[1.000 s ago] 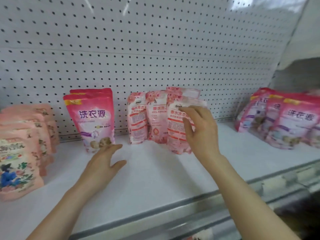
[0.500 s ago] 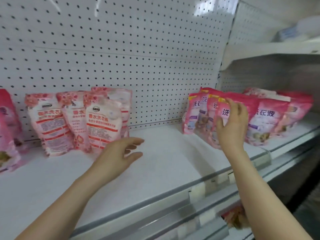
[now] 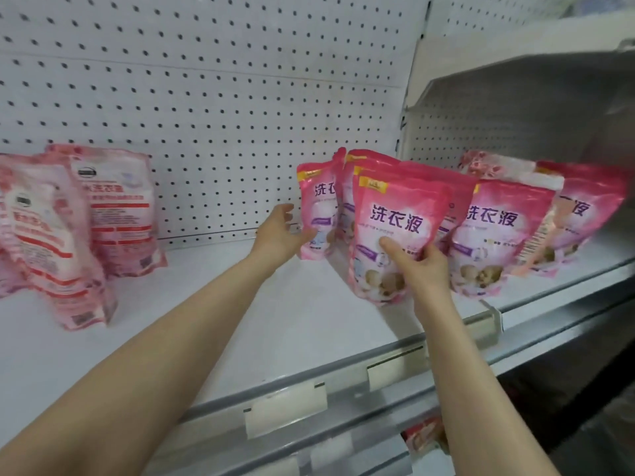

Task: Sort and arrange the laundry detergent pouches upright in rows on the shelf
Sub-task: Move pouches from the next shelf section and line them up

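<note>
My right hand (image 3: 421,269) grips the lower front of a bright pink detergent pouch (image 3: 395,214) with purple lettering, held upright just above the white shelf (image 3: 213,324). My left hand (image 3: 280,233) is open, its fingertips touching the lower edge of another bright pink pouch (image 3: 316,204) standing behind and to the left. More bright pink pouches (image 3: 494,231) lean together to the right. Pale pink pouches with red bands (image 3: 51,242) stand at the left.
A white pegboard wall (image 3: 206,97) backs the shelf. A metal price rail (image 3: 309,400) with blank label holders runs along the front edge. A higher shelf (image 3: 515,39) overhangs the right section. Bare shelf surface lies between the two pouch groups.
The view has swung right. My right hand, flat against a bright pink pouch before, now grips one and has pulled it forward. My left hand has reached right to the neighbouring pouch.
</note>
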A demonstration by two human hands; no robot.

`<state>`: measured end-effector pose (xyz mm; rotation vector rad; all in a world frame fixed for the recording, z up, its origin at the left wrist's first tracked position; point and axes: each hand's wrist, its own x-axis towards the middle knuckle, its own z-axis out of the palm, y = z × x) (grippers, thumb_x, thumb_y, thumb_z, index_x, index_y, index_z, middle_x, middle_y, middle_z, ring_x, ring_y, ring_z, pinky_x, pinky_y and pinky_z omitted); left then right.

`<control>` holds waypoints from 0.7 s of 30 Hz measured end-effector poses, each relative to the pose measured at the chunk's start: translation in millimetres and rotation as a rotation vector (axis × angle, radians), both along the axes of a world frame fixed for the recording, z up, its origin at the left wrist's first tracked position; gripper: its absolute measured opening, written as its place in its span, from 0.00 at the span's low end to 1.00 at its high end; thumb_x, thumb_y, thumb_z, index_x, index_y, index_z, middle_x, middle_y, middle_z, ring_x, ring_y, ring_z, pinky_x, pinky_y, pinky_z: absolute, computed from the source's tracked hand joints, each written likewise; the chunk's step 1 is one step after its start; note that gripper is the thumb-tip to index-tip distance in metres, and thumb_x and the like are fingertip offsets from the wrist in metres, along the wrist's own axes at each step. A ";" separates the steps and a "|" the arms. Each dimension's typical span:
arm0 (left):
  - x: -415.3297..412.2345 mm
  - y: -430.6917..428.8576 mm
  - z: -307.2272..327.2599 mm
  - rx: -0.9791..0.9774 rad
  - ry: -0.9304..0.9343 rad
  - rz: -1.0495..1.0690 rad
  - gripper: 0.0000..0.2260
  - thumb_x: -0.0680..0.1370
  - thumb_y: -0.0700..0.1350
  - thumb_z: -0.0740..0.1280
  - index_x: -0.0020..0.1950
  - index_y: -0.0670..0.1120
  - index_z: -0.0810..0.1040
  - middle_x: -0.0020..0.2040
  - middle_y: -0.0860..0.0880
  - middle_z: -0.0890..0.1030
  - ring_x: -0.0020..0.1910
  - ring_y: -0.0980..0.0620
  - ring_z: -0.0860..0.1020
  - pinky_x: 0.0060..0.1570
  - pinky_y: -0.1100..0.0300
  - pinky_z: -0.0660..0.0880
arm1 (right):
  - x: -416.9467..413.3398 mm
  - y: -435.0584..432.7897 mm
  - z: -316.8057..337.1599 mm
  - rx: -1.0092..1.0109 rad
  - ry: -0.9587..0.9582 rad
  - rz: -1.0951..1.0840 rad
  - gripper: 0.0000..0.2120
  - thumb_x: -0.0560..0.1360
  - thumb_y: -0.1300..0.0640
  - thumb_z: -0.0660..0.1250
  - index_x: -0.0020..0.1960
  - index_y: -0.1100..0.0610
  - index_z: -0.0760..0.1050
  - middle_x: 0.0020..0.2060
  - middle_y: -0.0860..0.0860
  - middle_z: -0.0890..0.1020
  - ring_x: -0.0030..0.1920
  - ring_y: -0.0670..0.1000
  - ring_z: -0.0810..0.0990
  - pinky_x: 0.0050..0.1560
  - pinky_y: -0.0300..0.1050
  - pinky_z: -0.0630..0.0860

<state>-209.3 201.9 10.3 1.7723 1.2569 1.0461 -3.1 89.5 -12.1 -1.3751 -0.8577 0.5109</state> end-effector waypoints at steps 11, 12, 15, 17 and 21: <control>58.1 50.7 -25.7 -0.020 -0.130 0.199 0.25 0.67 0.52 0.77 0.60 0.46 0.76 0.53 0.47 0.83 0.51 0.46 0.81 0.54 0.49 0.78 | 19.1 7.2 -10.4 0.017 0.122 0.037 0.14 0.69 0.53 0.78 0.52 0.49 0.79 0.52 0.48 0.85 0.53 0.49 0.84 0.61 0.55 0.79; 56.0 50.1 -25.3 -0.016 -0.130 0.213 0.24 0.68 0.51 0.77 0.59 0.46 0.76 0.53 0.47 0.83 0.51 0.46 0.81 0.54 0.49 0.78 | 19.3 6.6 -10.1 0.030 0.136 0.029 0.16 0.69 0.53 0.78 0.54 0.48 0.78 0.53 0.47 0.85 0.55 0.48 0.84 0.62 0.55 0.78; 42.2 34.8 -22.0 -0.052 -0.209 0.188 0.23 0.68 0.47 0.78 0.60 0.46 0.76 0.51 0.50 0.82 0.49 0.49 0.81 0.52 0.52 0.79 | 16.5 2.9 -11.0 0.106 0.174 -0.006 0.22 0.71 0.55 0.77 0.63 0.52 0.76 0.55 0.46 0.84 0.56 0.46 0.83 0.63 0.53 0.78; 27.5 16.1 -20.5 -0.104 -0.337 0.130 0.23 0.67 0.42 0.78 0.60 0.44 0.76 0.51 0.49 0.83 0.49 0.49 0.82 0.50 0.52 0.80 | 11.1 0.2 -9.6 0.146 0.194 -0.037 0.20 0.72 0.57 0.76 0.62 0.53 0.77 0.54 0.46 0.85 0.54 0.46 0.83 0.62 0.53 0.78; -17.4 -27.1 -14.0 -0.156 -0.487 0.074 0.20 0.68 0.36 0.76 0.59 0.42 0.78 0.51 0.46 0.84 0.47 0.48 0.84 0.46 0.51 0.82 | -8.9 -5.5 -4.8 0.169 0.265 0.022 0.14 0.73 0.58 0.75 0.57 0.52 0.78 0.52 0.48 0.86 0.53 0.49 0.85 0.58 0.55 0.80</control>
